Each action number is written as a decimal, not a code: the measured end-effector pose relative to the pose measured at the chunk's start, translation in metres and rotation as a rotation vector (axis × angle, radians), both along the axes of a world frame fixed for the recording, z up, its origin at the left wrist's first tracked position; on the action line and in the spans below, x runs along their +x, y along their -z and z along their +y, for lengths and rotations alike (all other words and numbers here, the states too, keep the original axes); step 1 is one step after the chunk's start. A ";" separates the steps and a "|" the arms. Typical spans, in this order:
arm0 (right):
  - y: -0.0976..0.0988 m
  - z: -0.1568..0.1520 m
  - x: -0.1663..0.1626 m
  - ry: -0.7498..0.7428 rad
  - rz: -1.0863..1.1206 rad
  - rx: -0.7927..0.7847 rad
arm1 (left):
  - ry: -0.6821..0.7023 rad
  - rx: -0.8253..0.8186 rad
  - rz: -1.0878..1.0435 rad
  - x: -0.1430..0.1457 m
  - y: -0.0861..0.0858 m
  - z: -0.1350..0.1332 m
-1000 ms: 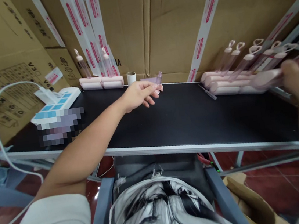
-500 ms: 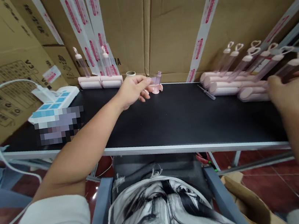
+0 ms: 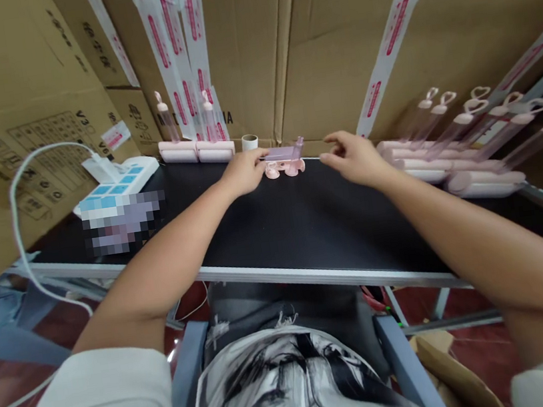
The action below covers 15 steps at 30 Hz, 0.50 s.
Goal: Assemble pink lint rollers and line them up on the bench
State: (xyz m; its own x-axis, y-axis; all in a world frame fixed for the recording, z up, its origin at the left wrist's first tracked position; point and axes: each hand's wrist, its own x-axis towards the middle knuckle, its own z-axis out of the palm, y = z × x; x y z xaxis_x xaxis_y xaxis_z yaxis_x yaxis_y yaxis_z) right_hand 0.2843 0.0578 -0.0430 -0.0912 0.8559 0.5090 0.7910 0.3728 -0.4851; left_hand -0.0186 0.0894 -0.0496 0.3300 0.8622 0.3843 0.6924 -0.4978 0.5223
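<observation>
At the back middle of the black tabletop lies a see-through purple plastic piece [image 3: 281, 154] with an upright stub at its right end. Pink rounded parts [image 3: 291, 168] with heart-like outlines sit just under and in front of it. My left hand [image 3: 245, 172] pinches the left end of the purple piece; its fingertips are partly hidden. To the right, my right hand [image 3: 352, 157] hovers with curled fingers, a gap between thumb and forefinger and nothing in it. It is apart from the pink parts.
Several pale pink cylinders [image 3: 485, 181] with clear tubes and heart loops line the right side. Two similar ones [image 3: 178, 152] stand back left, near a cardboard roll [image 3: 249, 142]. A white power strip [image 3: 120, 186] with a cable lies left. Cardboard walls [image 3: 250, 51] rise behind.
My right hand has come from the pink cylinders at the right to the middle. My left hand has drawn slightly back to the left end of the purple piece, uncovering more pink parts.
</observation>
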 end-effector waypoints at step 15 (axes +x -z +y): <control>-0.003 0.053 -0.054 -0.008 0.199 0.034 | -0.079 -0.019 0.168 0.031 0.029 0.021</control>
State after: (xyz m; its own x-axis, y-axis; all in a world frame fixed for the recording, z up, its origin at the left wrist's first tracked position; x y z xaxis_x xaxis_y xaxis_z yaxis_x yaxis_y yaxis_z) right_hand 0.2299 0.1113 -0.0396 0.0076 0.8377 0.5460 0.6779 0.3971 -0.6186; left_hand 0.0123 0.1104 -0.0790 0.3195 0.8944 0.3130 0.8070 -0.4300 0.4048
